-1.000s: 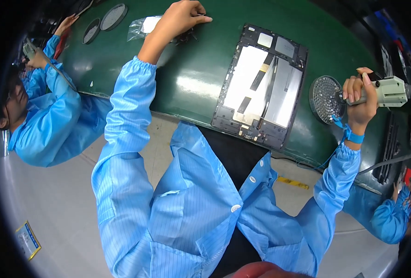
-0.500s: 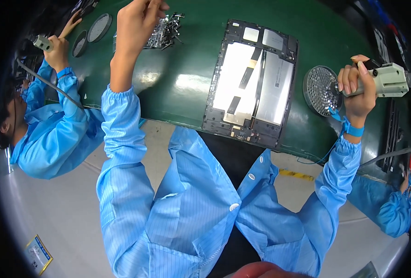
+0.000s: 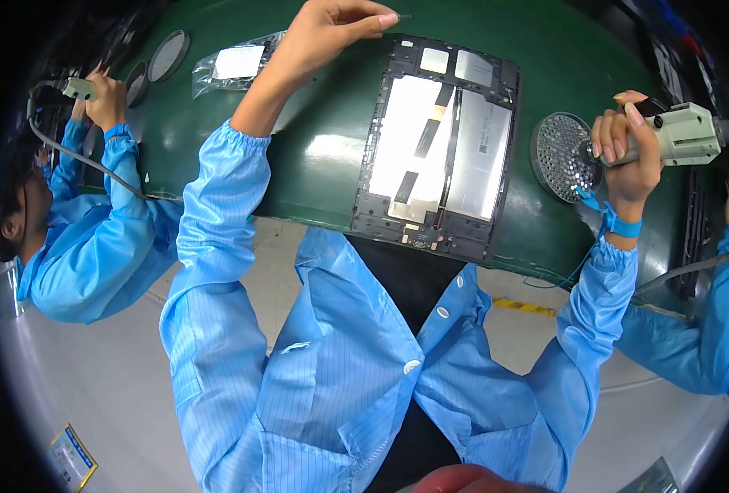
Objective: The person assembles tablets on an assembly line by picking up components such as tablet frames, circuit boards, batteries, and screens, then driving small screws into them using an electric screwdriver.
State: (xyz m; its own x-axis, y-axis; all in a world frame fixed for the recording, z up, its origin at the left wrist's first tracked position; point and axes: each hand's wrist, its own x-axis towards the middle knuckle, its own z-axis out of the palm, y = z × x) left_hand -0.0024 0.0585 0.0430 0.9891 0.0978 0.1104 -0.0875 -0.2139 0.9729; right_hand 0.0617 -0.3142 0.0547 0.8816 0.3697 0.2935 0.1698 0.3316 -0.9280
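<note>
My left hand reaches above the far-left corner of an opened tablet, thumb and fingers pinched on a small thin part whose kind is too small to tell. The tablet lies flat, with a dark frame, silvery panels and dark strips inside. To its right, my right hand is wrapped round a pale electric screwdriver held sideways. The screwdriver's front end is over the edge of a round dish of small shiny screws. A blue wrist strap circles my right wrist.
A clear plastic bag with a white label lies behind my left forearm. Two round dishes, one of them grey, sit farther left beside a co-worker's hand holding a similar tool. A cable runs at the right edge.
My left hand has moved right from the pile of small dark parts to the tablet's far edge, with a small thin part in its fingers. My right hand has barely moved.
</note>
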